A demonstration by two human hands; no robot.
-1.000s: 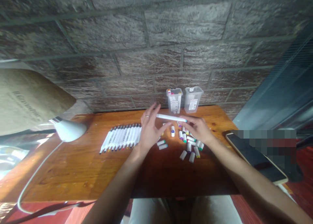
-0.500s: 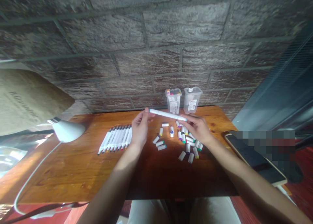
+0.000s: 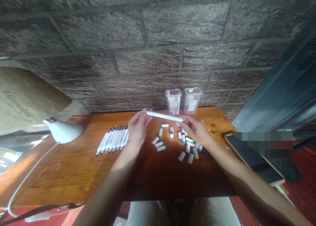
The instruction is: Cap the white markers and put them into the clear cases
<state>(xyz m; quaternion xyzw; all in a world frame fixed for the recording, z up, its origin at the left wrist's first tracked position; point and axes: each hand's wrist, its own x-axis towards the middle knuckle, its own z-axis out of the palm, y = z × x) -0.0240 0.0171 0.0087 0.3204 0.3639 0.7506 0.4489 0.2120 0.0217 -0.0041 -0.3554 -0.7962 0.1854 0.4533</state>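
A white marker (image 3: 164, 116) is held level above the table, with a teal tip at its right end. My left hand (image 3: 138, 126) is closed on its left end, fingers pinching. At the right end, my right hand (image 3: 196, 127) pinches the marker near the teal part. Below the hands lie scattered marker caps (image 3: 188, 148) in white with coloured ends, several of them heaped under my right hand. A row of white markers (image 3: 114, 139) lies side by side at the left, partly hidden behind my left hand.
Two clear plastic boxes (image 3: 193, 101) stand against the brick wall; the left one holds several markers. A desk lamp (image 3: 64, 130) with a brown shade is on the left, its white cable (image 3: 32, 173) running down the table. A phone (image 3: 254, 160) lies at the right edge.
The whole view has shifted slightly, so hands and table sit a little further left. Both hands keep hold of the marker, with little visible change in its pose.
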